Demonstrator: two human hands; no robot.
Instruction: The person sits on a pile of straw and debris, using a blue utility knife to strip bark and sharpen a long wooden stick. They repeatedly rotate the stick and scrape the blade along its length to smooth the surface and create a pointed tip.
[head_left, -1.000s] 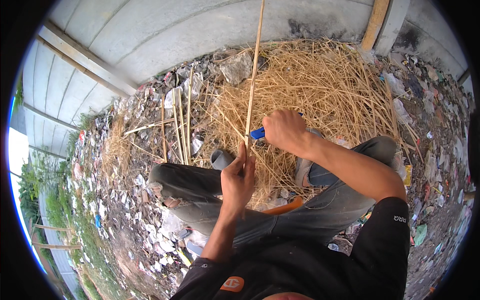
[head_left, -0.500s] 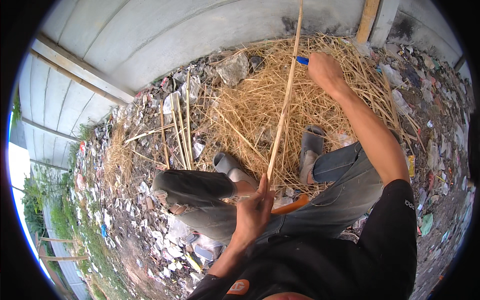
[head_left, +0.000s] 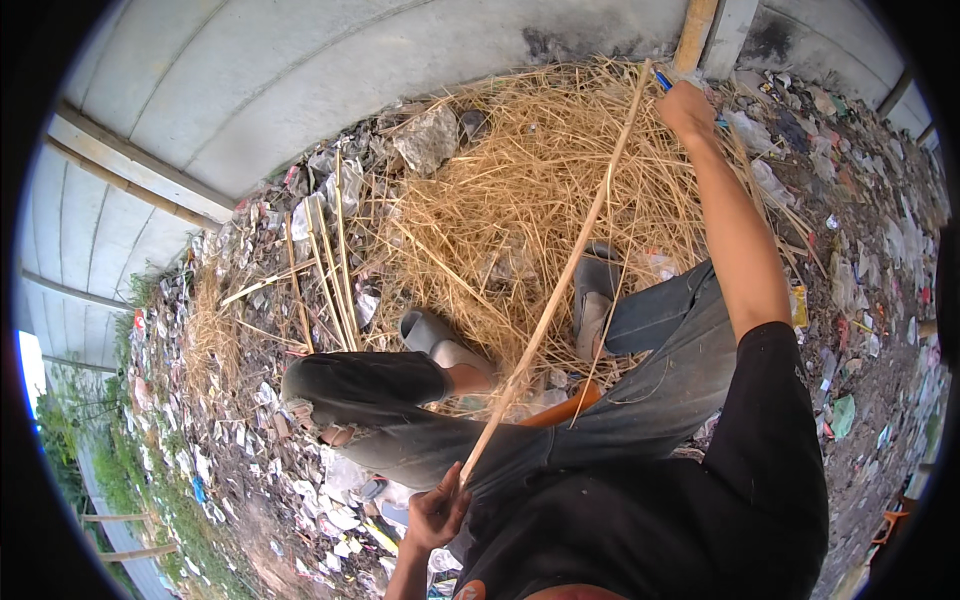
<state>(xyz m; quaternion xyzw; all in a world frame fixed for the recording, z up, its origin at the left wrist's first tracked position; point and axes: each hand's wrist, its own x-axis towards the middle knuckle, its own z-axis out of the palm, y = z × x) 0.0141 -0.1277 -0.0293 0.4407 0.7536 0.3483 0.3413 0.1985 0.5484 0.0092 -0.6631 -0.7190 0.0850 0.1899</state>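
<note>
A long, pale bamboo strip (head_left: pixel 556 298) slants across me from my lap up to the far right. My left hand (head_left: pixel 436 512) grips its near end beside my thigh, fingers closed round it. Out at full reach, my right hand (head_left: pixel 688 112) is closed in a fist on a blue-handled tool (head_left: pixel 662 80), whose blade I cannot make out. The tool's end is close to the strip's far tip; whether they touch is unclear. A thin sliver (head_left: pixel 612 318) hangs down to the right of the strip, over my trouser leg.
A heap of straw-like shavings (head_left: pixel 500 180) lies before my grey shoes (head_left: pixel 432 334). Several cut strips (head_left: pixel 330 270) rest on littered ground to the left. An orange, handle-like piece (head_left: pixel 566 406) shows between my legs. A grey panel wall (head_left: pixel 400 60) and a wooden post (head_left: pixel 694 36) stand behind.
My left hand has drawn back toward my body with the strip's near end. My right hand has moved farther out and right with the blue tool. The strip now slants more.
</note>
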